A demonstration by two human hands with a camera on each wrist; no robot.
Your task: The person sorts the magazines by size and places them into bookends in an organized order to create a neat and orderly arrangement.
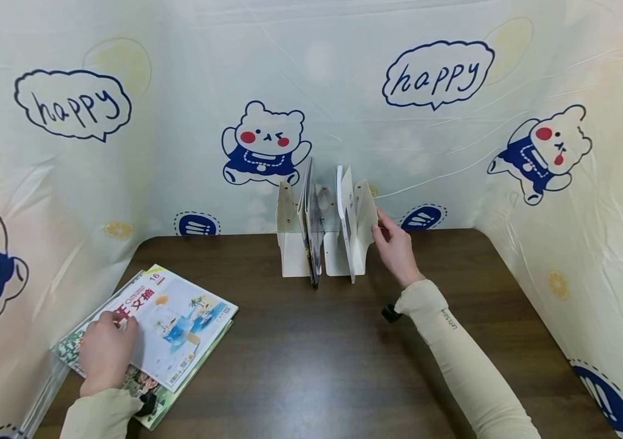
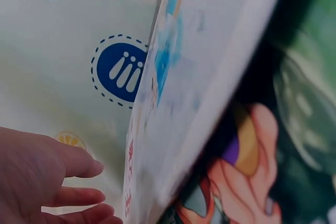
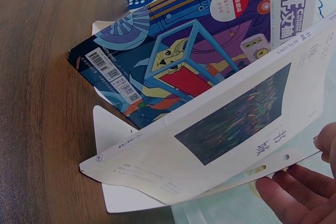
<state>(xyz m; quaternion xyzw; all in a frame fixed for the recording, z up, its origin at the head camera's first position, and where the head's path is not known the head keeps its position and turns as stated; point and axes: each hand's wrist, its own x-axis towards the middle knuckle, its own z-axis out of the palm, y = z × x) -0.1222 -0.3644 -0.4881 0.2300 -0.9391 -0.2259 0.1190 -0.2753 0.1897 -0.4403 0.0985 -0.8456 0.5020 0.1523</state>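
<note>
Cream-white, metal-looking bookend with small punched holes: it stands upright near the back of the dark brown wood-grain counter, at the right end of a short row, and my right grip pinches its outer edge between thumb and fingers. Just inside it a thin white book with a dark rectangular picture on its cover stands tilted. If I draw the bookend outward, I judge that book would lose its prop and tip flat; if I shove inward too hard, the thin base could skid and the row buckle. Left of the white book, past a gap, stands a glossy blue-and-purple magazine, and that gap leaves room for either to slump.

My left grip clasps nothing that I can see: its fingers lie loosely bent over a flat pile, though I cannot tell how firmly they touch. Uppermost is a white magazine with red title characters and a blue picture, set askew on a green-edged, illustrated magazine. Their covers look slick, so a sideways drag could shed the top one. The pile's left corner reaches the counter's side edge; a push that way might send it over.
</note>
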